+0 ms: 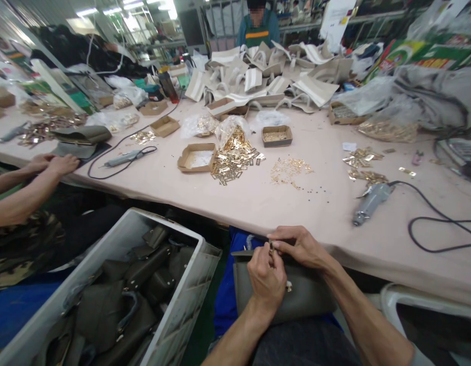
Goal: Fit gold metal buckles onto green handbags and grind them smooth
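An olive-grey handbag (309, 295) lies across my lap at the table's front edge. My left hand (266, 277) is closed above it, its fingertips pinching a small gold metal fitting (272, 249). From the other side, my right hand (301, 245) closes thumb and fingers on the same fitting. Fingers hide most of the piece and whether it is joined to the bag. Just right of my left hand, a gold clasp (288, 287) sits on the bag's front. Blue cloth (224, 300) shows under the bag.
Left of me stands a grey crate (195, 284) of olive bags. On the table (205, 198) are gold plates (231, 165), small screws (290, 170), a cardboard tray (197, 156), and a corded electric screwdriver (370, 204). A co-worker's hands (58, 163) rest on a bag at far left.
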Available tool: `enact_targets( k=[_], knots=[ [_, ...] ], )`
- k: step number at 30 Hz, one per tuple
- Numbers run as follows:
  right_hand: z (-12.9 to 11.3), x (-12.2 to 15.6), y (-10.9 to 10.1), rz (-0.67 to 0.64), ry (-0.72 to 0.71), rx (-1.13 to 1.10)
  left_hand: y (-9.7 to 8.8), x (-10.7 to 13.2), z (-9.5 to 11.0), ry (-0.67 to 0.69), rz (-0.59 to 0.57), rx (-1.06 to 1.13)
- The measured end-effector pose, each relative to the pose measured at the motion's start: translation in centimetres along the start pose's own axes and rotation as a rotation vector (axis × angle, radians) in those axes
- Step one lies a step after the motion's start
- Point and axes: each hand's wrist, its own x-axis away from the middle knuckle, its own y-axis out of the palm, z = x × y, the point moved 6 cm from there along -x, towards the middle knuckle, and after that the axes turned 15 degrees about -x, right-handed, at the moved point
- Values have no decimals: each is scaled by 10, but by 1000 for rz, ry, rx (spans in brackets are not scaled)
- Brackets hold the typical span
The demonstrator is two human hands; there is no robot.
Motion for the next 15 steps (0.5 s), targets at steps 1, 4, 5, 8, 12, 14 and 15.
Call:
enact_targets(
  k=[1,4,5,8,12,14,15],
  knots=[
    [1,0,-1,25,12,-8,0,0,-1,-2,5,21],
    [1,1,-3,80,-1,-10,2,2,-6,-39,-32,127],
    [0,1,-4,92,-17,-5,4,2,-10,-79,-83,197],
    [-4,2,-7,113,-59,0,17,5,-22,-308,-314,501],
    [-10,2,-5,101,-84,-17,23,5,-26,-474,-482,731],
    [-11,2,-3,92,-84,-28,22,1,-27,-488,-486,752],
    [-11,2,-2,90,-82,-33,22,0,-28,-495,-478,761]
  ],
)
